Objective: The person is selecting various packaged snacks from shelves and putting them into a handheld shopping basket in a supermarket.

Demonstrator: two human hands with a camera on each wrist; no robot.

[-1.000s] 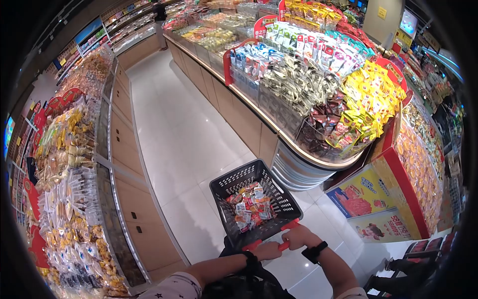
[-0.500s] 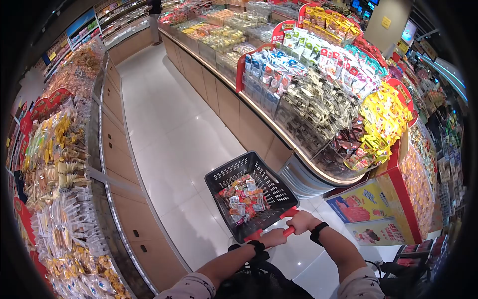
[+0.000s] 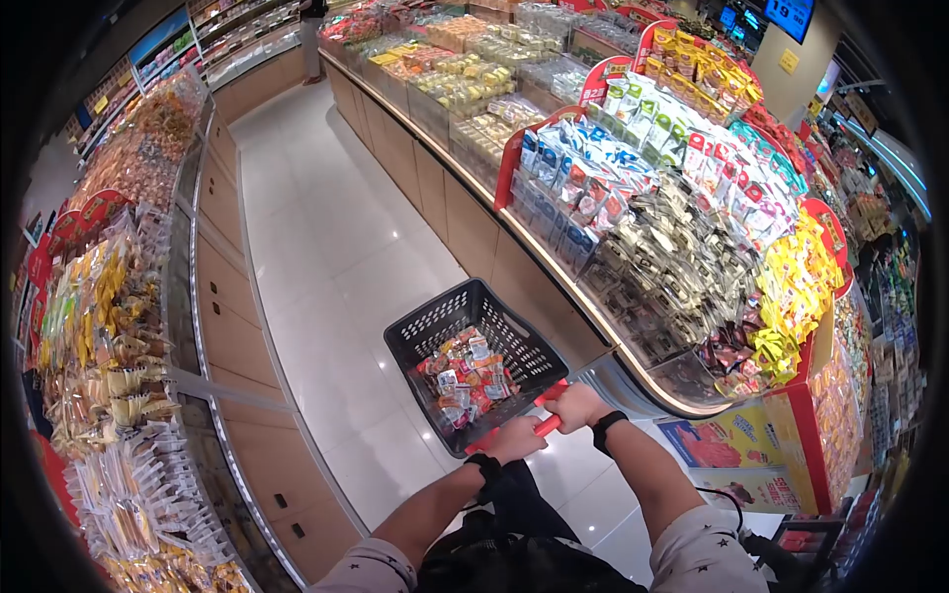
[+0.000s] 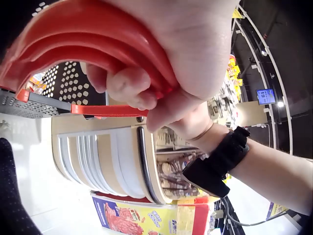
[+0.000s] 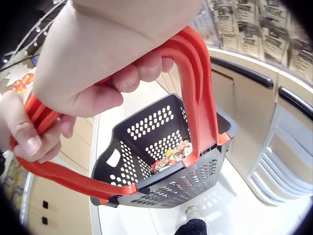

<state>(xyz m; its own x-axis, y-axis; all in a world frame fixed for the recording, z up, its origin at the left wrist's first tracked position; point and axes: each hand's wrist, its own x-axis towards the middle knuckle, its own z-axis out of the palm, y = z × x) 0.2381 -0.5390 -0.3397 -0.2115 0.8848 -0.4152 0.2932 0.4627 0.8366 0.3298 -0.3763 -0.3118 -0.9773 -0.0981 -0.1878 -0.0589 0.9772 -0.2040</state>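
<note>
Both hands grip the red handle (image 3: 484, 442) of a black shopping basket (image 3: 539, 348). My left hand (image 3: 516, 440) is curled round the handle's left part, and my right hand (image 3: 579, 406) holds it just to the right. In the left wrist view the left hand (image 4: 195, 44) wraps over the red bar, its fingertips showing below. The right wrist view shows the right hand (image 5: 112, 58) curled over the same bar beside the left. Small wrapped snack packets (image 3: 465, 376) in red, orange and white lie in a pile on the basket's bottom.
A curved counter heaped with bagged snacks (image 3: 682, 267) runs along the right, close beside the basket. To the left stands a long display of packaged food (image 3: 124, 346) over wooden cabinets. A tiled aisle (image 3: 316, 227) stretches ahead, with a person (image 3: 312, 40) at its far end.
The view has moved on along the aisle: the right counter slides down and to the right. The basket appears a little farther left and higher. Both hands keep hold of the handle.
</note>
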